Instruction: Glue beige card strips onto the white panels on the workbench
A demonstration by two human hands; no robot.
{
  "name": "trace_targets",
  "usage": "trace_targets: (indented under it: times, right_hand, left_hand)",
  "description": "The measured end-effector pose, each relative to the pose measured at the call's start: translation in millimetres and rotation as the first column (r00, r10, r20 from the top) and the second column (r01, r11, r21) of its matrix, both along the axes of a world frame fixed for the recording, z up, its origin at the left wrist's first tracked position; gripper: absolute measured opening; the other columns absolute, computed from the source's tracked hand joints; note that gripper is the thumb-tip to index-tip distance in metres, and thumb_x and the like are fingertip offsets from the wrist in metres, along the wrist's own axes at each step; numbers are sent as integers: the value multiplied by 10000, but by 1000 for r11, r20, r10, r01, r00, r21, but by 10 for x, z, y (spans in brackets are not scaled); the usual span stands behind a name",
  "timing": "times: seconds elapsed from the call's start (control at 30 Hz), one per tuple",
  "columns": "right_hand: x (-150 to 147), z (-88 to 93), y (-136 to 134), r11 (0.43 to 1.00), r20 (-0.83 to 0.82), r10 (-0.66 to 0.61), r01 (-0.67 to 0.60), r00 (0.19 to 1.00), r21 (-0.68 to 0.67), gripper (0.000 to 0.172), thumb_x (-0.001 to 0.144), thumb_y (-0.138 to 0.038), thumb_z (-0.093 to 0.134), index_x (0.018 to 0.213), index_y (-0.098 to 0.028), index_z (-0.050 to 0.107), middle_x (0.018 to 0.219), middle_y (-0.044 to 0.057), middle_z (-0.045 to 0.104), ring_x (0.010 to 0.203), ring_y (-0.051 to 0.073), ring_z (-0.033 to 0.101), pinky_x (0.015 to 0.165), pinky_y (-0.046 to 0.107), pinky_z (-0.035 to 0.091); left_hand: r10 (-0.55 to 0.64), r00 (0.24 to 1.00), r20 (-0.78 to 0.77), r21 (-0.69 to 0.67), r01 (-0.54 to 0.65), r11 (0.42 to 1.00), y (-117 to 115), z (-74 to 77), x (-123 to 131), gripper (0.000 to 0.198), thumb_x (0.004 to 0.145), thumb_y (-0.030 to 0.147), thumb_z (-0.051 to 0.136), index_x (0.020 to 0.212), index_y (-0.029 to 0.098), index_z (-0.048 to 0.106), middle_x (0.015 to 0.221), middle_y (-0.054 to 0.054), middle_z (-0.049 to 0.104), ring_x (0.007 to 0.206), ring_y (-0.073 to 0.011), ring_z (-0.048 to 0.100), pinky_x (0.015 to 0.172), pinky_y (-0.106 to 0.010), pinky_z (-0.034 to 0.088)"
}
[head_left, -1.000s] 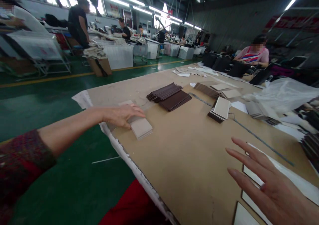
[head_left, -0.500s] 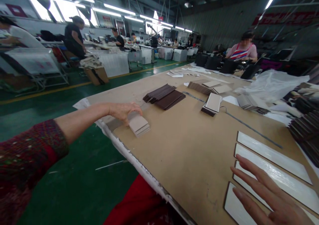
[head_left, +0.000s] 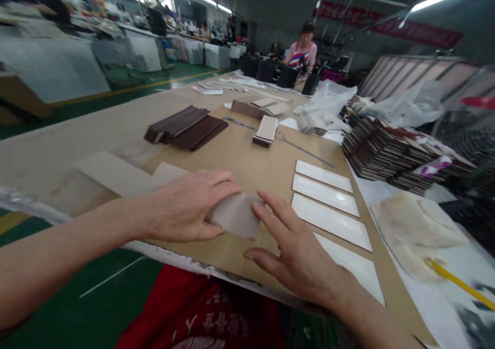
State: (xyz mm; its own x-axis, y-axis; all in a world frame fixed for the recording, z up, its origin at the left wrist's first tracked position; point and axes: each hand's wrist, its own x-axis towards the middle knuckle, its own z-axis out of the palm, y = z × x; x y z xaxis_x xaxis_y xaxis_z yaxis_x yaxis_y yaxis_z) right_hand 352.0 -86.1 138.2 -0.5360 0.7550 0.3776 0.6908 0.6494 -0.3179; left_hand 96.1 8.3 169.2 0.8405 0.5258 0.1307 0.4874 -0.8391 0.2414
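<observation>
My left hand (head_left: 189, 210) is closed around a small stack of beige card pieces (head_left: 235, 216), holding it over the brown cardboard tabletop (head_left: 247, 166) close to the near edge. My right hand (head_left: 299, 253) reaches in from the right with fingers spread, its fingertips touching the stack's right end. Several long white strips (head_left: 328, 199) lie in a row just to the right of both hands.
Dark brown card stacks (head_left: 185, 127) lie further back, with a small beige-topped stack (head_left: 266, 131) and a thin metal rod (head_left: 303, 150) beyond. A big pile of dark pieces (head_left: 386, 153) sits at right. A yellow pencil (head_left: 458, 283) lies at near right. A seated person (head_left: 301, 52) works at the far end.
My left hand has brought the beige stack from the table's left edge toward me. My right hand has moved left from over the white strips to touch the stack. The view has swung right.
</observation>
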Motion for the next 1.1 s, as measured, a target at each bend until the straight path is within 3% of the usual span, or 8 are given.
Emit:
trace_targets:
  times: [0.13,0.23,0.33,0.47,0.57,0.63,0.9,1.1]
  right_hand:
    - [271,73,-108,995,5,-87,87,996,40,589,938,-303,680,1463,-144,468,1514,206,480,1386,305,482,1123,509,468]
    - [626,230,-227,975,-6,-210,209,978,72,595,911,-300,709,1454,-188,492,1474,166,534,1355,290,516,1115,494,474]
    - [1079,324,-388,873,-118,-465,477,877,104,579,873,-338,747,1412,-245,556,1432,115,585,1320,298,548,1120,516,462]
    - [1558,188,-699,702,-469,-668,698,577,-142,546,870,-393,752,1382,-285,597,1408,77,613,1266,304,600,1088,524,494]
    - [1645,13,-901,668,-633,-671,686,386,-289,543,865,-399,763,1372,-273,614,1352,99,653,1167,311,671,1070,549,507]
    - [1609,-56,-990,650,-650,-679,693,343,-313,549,847,-393,782,1359,-269,630,1364,104,649,1198,328,656,1079,560,500]
    - [1570,-113,-1115,705,-675,-654,601,343,-377,526,841,-356,799,1341,-311,641,1468,73,576,1386,325,500,1154,568,415]
    - [1588,-245,-1144,761,-521,-646,527,559,-378,533,888,-349,750,1395,-360,584,1533,46,500,1411,298,466,1159,554,396]
  left_hand:
    - [-96,994,48,44,94,995,-32,26,504,483,787,383,709,1214,206,570,1151,-82,556,1014,-290,585,888,-412,461]
    - [-160,978,134,104,147,984,11,93,758,647,796,482,733,1347,241,494,1297,-87,520,1187,-354,530,1025,-503,407]
    - [-141,942,303,160,96,982,4,35,934,842,830,556,714,1508,264,311,1498,-98,391,1383,-405,370,1153,-572,283]
    - [-145,949,280,15,147,989,-42,-431,1148,733,875,621,659,1437,216,422,1399,-132,520,1286,-354,483,1089,-510,380]
    - [-239,961,139,-111,255,960,-75,-858,1327,774,851,682,661,1426,206,457,1406,-147,554,1301,-355,475,1082,-512,374]
    - [-244,964,107,-136,258,957,-98,-1044,1421,793,844,691,660,1438,208,451,1427,-156,546,1317,-367,461,1086,-534,355]
    - [-220,971,98,-156,233,960,-166,-1198,1451,700,891,568,635,1471,242,421,1458,-148,516,1301,-363,480,1067,-545,352]
    - [-166,984,72,-172,176,969,-91,-1196,906,733,883,525,663,1494,229,385,1452,-134,511,1317,-348,469,1112,-510,346]
